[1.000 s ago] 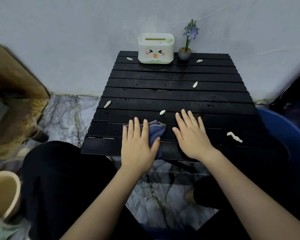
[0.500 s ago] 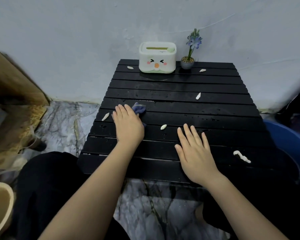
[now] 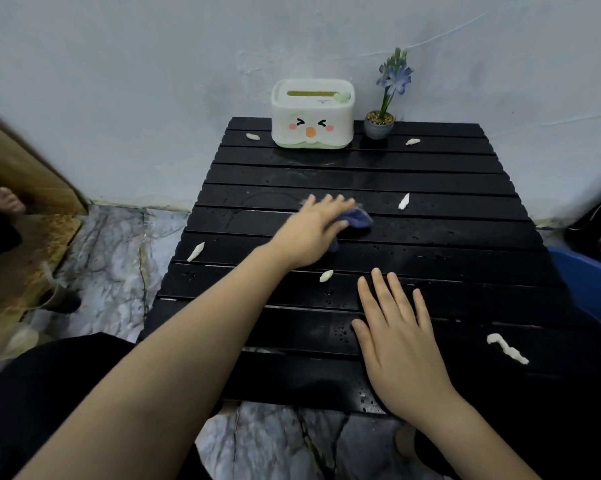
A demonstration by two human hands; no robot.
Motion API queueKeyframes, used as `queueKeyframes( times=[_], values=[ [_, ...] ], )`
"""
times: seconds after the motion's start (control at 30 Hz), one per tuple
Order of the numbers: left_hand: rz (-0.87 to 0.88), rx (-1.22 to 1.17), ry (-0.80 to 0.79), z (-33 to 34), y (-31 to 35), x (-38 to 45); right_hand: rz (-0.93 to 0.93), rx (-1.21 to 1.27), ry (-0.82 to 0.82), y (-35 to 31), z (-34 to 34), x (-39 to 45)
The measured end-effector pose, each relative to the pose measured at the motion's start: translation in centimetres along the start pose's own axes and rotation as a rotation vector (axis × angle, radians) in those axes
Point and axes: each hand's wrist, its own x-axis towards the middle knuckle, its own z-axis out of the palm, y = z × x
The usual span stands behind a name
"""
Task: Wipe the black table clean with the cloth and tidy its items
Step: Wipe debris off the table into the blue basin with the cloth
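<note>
The black slatted table point(image 3: 430, 244) is wet, with droplets and smear marks. My left hand point(image 3: 311, 230) presses a blue cloth point(image 3: 356, 220) flat on the table's middle; the cloth sticks out from under the fingers on the right. My right hand point(image 3: 396, 336) lies flat and open on the near slats, holding nothing. Several white scraps are scattered about: one point(image 3: 326, 276) between my hands, one point(image 3: 196, 251) at the left edge, one point(image 3: 403, 201) right of the cloth, and a longer piece point(image 3: 507, 348) at the near right.
A white tissue box with a cartoon face point(image 3: 312, 114) and a small potted blue flower point(image 3: 384, 112) stand at the table's far edge by the wall. A blue tub point(image 3: 590, 285) sits right of the table. Marble floor lies left and below; my dark-clothed legs are underneath.
My left hand has slid the cloth from the near edge away and then to the right, toward the table's middle. My right hand has stayed flat on the near slats.
</note>
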Motion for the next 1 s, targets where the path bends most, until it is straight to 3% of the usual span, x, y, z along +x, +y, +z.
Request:
queueKeyframes(
  times=[0.1, 0.2, 0.27, 0.37, 0.47, 0.6, 0.7, 0.8, 0.9, 1.0],
  values=[
    [0.006, -0.286, 0.010, 0.6, 1.4, -2.7, 0.003, 0.006, 0.002, -0.1, -0.1, 0.0],
    [-0.078, -0.742, 0.212, -1.6, 2.3, -4.9, 0.002, 0.042, 0.006, 0.0, -0.4, 0.0],
    [-0.204, -0.894, 0.378, -4.7, 2.0, -6.6, -0.003, 0.063, 0.000, 0.1, -0.6, 0.1],
    [-0.402, -0.821, 0.628, -9.3, 0.1, -10.7, 0.011, 0.069, 0.005, 0.3, -0.8, 0.3],
    [-0.622, -0.437, 0.794, -11.7, -1.6, -14.5, 0.026, 0.059, 0.006, 0.2, -0.7, 0.5],
    [-0.787, -0.058, 0.681, -8.5, -4.6, -16.1, 0.035, 0.043, 0.021, 0.0, -0.4, 0.5],
    [-0.756, 0.109, 0.517, -4.0, -6.6, -15.1, 0.026, 0.056, 0.014, 0.2, -0.3, 0.5],
    [-0.691, 0.242, 0.516, -2.5, -5.4, -13.6, 0.022, 0.058, 0.014, 0.1, -0.3, 0.5],
    [-0.539, 0.238, 0.436, -1.2, -2.5, -11.8, 0.029, 0.046, 0.017, 0.0, -0.2, 0.5],
    [-0.415, 0.049, 0.336, 0.5, 1.7, -9.9, 0.034, 0.043, 0.020, 0.0, -0.2, 0.5]
  ],
)
